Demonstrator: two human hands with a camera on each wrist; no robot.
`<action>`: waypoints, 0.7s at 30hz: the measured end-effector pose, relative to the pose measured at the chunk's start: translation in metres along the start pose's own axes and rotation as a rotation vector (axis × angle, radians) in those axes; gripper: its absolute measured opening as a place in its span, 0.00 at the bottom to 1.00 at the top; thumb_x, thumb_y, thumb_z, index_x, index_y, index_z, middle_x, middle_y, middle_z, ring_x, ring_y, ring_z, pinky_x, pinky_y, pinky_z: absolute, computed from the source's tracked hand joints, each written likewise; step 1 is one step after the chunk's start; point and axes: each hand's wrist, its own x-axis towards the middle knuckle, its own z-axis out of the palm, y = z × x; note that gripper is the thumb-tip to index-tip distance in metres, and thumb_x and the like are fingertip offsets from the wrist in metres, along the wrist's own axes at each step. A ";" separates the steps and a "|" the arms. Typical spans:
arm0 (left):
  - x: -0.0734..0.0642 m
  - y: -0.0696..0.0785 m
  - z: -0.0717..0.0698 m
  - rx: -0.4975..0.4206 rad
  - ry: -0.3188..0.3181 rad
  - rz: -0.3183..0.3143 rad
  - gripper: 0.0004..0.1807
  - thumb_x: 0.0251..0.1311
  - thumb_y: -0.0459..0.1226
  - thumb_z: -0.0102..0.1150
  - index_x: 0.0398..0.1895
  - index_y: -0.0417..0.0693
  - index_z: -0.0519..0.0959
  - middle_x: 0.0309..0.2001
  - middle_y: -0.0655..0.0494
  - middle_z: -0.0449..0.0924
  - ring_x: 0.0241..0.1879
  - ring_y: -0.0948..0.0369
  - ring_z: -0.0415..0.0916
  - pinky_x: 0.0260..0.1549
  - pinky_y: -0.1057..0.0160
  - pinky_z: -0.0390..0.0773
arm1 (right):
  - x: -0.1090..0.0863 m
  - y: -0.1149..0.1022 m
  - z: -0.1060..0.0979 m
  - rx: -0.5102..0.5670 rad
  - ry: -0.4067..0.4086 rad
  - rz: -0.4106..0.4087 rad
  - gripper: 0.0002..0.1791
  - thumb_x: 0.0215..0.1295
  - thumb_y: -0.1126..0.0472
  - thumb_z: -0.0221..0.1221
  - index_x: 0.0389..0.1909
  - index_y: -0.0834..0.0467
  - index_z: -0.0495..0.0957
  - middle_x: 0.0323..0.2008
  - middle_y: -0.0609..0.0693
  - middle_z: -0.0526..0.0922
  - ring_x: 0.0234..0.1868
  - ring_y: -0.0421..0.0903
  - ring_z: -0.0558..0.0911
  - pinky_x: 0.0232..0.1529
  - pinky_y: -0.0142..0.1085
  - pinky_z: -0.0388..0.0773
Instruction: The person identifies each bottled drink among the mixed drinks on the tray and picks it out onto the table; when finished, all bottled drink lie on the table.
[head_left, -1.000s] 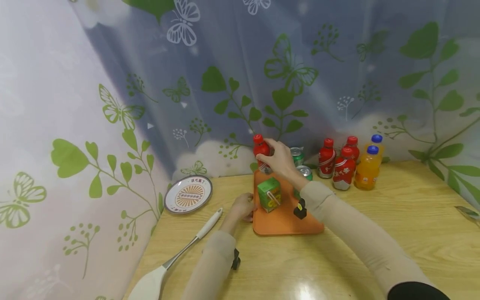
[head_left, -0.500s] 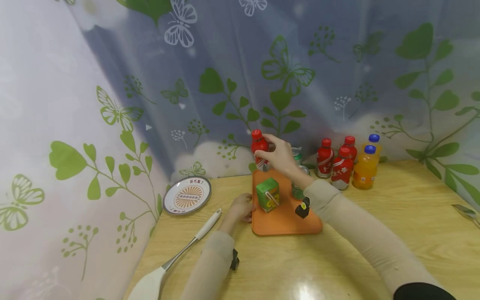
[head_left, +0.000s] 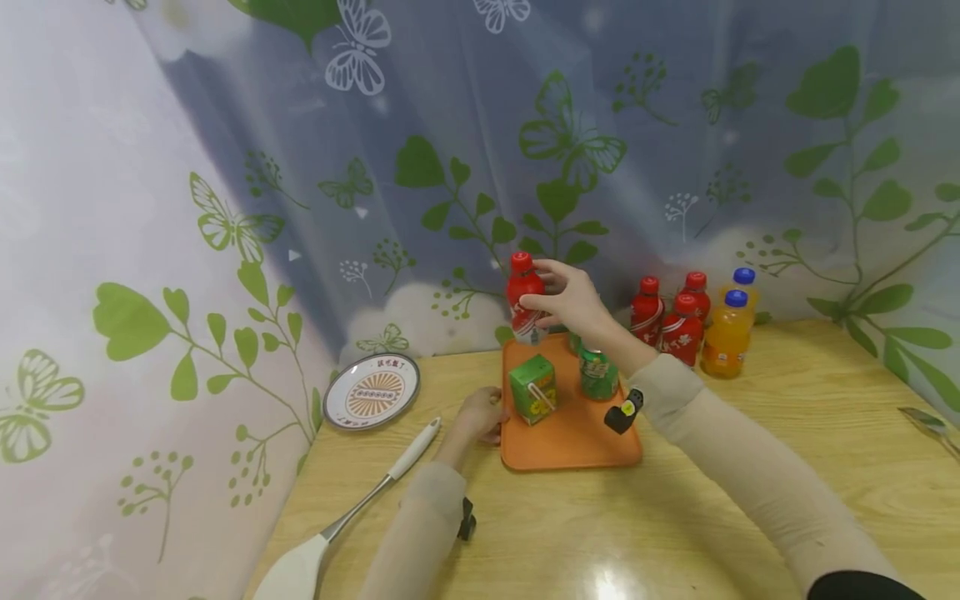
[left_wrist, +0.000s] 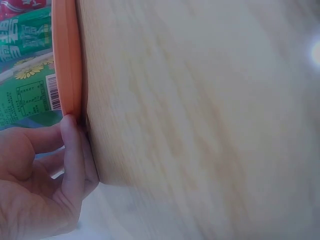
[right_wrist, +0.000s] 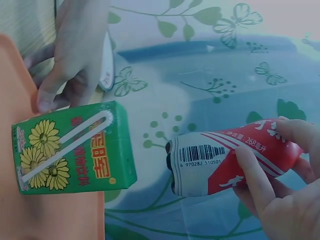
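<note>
My right hand [head_left: 573, 302] grips a red bottle [head_left: 525, 292] from its right side, raised over the far left of an orange tray [head_left: 570, 446]. In the right wrist view the bottle [right_wrist: 215, 162] shows its barcode and bare base. Fingers and thumb of my left hand [head_left: 480, 415] pinch the left rim of the tray, as the left wrist view shows at the rim [left_wrist: 68, 55]. On the tray stand a green drink carton [head_left: 534, 390] with a straw on its side, and a green can [head_left: 598, 373]. Another can behind is mostly hidden by my right hand.
Right of the tray stand several red bottles [head_left: 681, 333] and two orange juice bottles [head_left: 726, 337] with blue caps. A patterned plate [head_left: 372, 392] and a white-handled spatula [head_left: 384, 482] lie at left. A patterned curtain [head_left: 465, 208] hangs behind the table.
My right hand has lifted the red bottle slightly and carried it a little right. My right forearm has shifted right, uncovering the front green can. My left hand stays at the tray rim.
</note>
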 end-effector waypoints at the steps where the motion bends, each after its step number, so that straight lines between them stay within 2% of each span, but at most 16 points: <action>1: 0.000 0.000 0.000 -0.003 -0.002 -0.001 0.31 0.70 0.28 0.60 0.76 0.43 0.70 0.38 0.45 0.82 0.23 0.62 0.77 0.15 0.73 0.82 | -0.001 -0.001 -0.003 0.019 -0.008 0.008 0.41 0.69 0.60 0.70 0.80 0.49 0.65 0.71 0.60 0.75 0.65 0.61 0.81 0.48 0.50 0.94; 4: -0.001 0.001 -0.001 -0.002 -0.006 0.003 0.31 0.70 0.28 0.59 0.76 0.43 0.70 0.39 0.46 0.82 0.24 0.62 0.77 0.16 0.73 0.82 | -0.006 -0.004 -0.010 0.052 -0.025 0.029 0.41 0.70 0.61 0.69 0.81 0.50 0.63 0.72 0.61 0.73 0.63 0.61 0.83 0.50 0.48 0.94; 10: -0.003 0.002 -0.001 0.011 -0.009 0.006 0.31 0.70 0.28 0.59 0.76 0.42 0.70 0.45 0.43 0.82 0.25 0.62 0.77 0.17 0.73 0.83 | -0.016 -0.008 -0.027 0.076 -0.046 0.037 0.41 0.71 0.62 0.67 0.82 0.51 0.60 0.73 0.61 0.71 0.53 0.51 0.87 0.53 0.47 0.93; 18: -0.007 0.004 -0.002 0.006 -0.014 0.013 0.31 0.69 0.28 0.60 0.76 0.42 0.70 0.52 0.39 0.83 0.25 0.62 0.78 0.17 0.72 0.84 | -0.030 -0.012 -0.049 0.038 -0.035 0.059 0.43 0.71 0.60 0.68 0.82 0.52 0.59 0.77 0.60 0.65 0.54 0.49 0.87 0.53 0.45 0.93; 21: -0.006 0.005 -0.002 0.007 -0.013 0.008 0.31 0.70 0.28 0.59 0.76 0.42 0.69 0.49 0.40 0.83 0.24 0.62 0.77 0.17 0.73 0.83 | -0.034 -0.013 -0.058 0.044 -0.039 0.091 0.43 0.71 0.61 0.68 0.83 0.51 0.58 0.79 0.60 0.63 0.56 0.50 0.86 0.53 0.46 0.93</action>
